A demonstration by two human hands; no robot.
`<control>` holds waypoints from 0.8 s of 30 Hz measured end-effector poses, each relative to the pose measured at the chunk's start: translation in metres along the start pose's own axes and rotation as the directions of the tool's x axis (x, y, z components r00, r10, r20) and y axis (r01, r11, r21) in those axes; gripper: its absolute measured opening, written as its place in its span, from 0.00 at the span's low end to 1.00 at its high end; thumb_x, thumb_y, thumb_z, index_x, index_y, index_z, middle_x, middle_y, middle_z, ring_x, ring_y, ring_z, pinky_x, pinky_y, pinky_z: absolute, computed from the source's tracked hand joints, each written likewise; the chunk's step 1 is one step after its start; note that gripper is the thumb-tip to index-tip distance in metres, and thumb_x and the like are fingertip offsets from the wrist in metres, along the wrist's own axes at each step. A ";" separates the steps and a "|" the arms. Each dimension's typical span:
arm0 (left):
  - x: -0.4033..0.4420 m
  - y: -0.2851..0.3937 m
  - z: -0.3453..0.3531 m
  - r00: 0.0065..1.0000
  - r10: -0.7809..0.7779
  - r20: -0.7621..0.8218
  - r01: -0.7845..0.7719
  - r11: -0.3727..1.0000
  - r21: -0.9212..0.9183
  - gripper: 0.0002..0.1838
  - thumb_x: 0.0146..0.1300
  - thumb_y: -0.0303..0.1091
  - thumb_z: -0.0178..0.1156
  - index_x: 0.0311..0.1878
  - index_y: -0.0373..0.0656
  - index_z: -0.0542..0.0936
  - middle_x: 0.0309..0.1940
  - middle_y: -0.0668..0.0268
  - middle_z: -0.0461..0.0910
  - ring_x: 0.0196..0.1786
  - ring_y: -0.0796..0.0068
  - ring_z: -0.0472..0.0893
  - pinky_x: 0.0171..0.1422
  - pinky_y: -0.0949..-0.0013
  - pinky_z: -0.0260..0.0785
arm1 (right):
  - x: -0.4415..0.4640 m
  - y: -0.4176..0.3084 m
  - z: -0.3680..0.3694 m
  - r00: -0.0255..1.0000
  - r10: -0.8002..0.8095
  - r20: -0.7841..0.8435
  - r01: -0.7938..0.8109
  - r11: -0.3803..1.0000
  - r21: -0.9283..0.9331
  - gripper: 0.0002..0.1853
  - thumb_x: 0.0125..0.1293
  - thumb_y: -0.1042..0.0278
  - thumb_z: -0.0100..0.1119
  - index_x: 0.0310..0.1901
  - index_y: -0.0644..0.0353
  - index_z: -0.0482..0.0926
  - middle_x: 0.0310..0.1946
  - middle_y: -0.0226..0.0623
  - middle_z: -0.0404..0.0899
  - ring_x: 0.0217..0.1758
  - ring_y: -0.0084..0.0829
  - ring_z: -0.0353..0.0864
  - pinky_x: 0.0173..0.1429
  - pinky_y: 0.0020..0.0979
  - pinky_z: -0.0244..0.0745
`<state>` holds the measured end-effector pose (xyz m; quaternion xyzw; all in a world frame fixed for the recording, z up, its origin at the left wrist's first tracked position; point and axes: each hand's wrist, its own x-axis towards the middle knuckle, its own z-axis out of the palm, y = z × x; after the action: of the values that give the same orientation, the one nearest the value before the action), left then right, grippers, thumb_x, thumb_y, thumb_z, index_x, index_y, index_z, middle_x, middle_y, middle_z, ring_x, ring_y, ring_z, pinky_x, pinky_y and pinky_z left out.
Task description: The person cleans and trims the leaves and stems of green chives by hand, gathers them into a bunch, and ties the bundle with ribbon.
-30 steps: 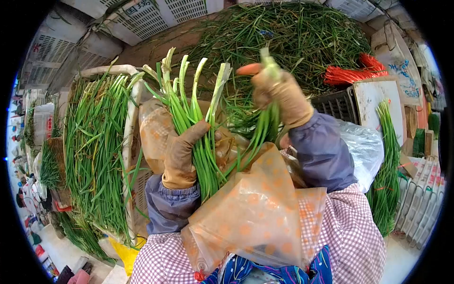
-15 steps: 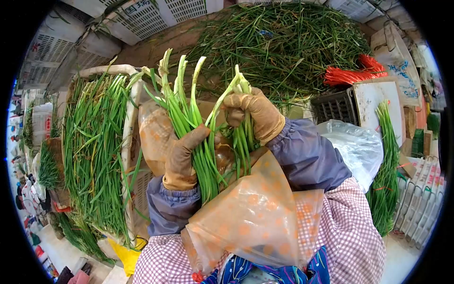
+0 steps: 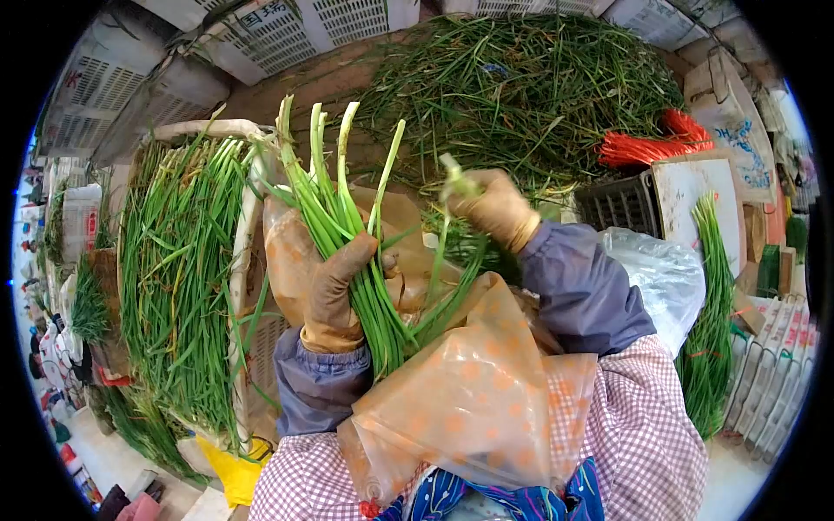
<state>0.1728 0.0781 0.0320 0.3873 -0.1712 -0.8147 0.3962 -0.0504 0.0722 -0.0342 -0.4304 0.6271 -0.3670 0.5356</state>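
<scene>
My left hand, in a brown glove, is closed around a bunch of long green stalks that look like green onions or garlic chives. Their pale ends point up and away from me, and the leaves hang down over my lap. To the right and apart from it, my gloved right hand is closed on a smaller clump of stalks. Motion smears this hand and the clump's pale tip. Green leaves trail below it toward my lap. A translucent orange-dotted plastic apron covers my lap.
At my left stands a white-rimmed crate heaped with stalks. Ahead lies a big pile of loose leaves, with red ties beside it. On the right are a clear plastic bag and a tied bundle. White crates line the back.
My right hand has shifted right and slightly down, drawing its stalks away from the left bunch. My left hand has barely moved and still grips its bunch.
</scene>
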 end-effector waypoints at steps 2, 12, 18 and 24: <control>-0.001 0.001 0.001 0.992 0.099 -0.083 -0.093 0.993 0.078 0.14 0.57 0.32 0.62 0.46 0.43 0.73 0.30 0.63 0.77 0.28 0.69 0.79 0.26 0.68 0.76 | 0.001 -0.007 -0.024 0.983 0.051 -0.177 -0.017 0.983 0.184 0.09 0.59 0.70 0.60 0.40 0.63 0.78 0.22 0.26 0.75 0.20 0.16 0.69 0.24 0.20 0.66; -0.003 -0.005 0.023 0.998 -0.066 0.013 0.065 0.996 0.060 0.14 0.53 0.30 0.65 0.42 0.38 0.76 0.27 0.64 0.79 0.27 0.72 0.79 0.33 0.73 0.75 | -0.001 -0.075 -0.006 0.976 -0.213 0.047 0.151 0.816 0.559 0.07 0.58 0.69 0.62 0.36 0.61 0.79 0.23 0.26 0.73 0.19 0.17 0.67 0.22 0.21 0.65; -0.003 0.005 0.009 0.996 0.075 0.047 -0.075 0.997 -0.010 0.25 0.53 0.28 0.63 0.56 0.39 0.70 0.44 0.60 0.77 0.37 0.71 0.80 0.39 0.70 0.77 | 0.040 -0.054 -0.091 0.795 -0.279 -0.540 0.472 0.842 0.261 0.05 0.61 0.70 0.57 0.33 0.62 0.80 0.24 0.31 0.77 0.23 0.21 0.73 0.28 0.22 0.69; 0.008 0.000 0.007 0.999 -0.034 0.035 0.019 0.932 0.361 0.36 0.46 0.33 0.71 0.59 0.35 0.67 0.49 0.59 0.75 0.50 0.67 0.75 0.53 0.68 0.69 | 0.002 -0.086 -0.007 0.980 -0.163 0.112 0.130 0.958 0.257 0.15 0.55 0.63 0.66 0.40 0.63 0.79 0.25 0.25 0.76 0.20 0.16 0.68 0.23 0.21 0.62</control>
<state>0.1643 0.0713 0.0329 0.4392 -0.3206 -0.7824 0.3036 -0.0451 0.0388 0.0456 -0.4288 0.5058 -0.4518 0.5968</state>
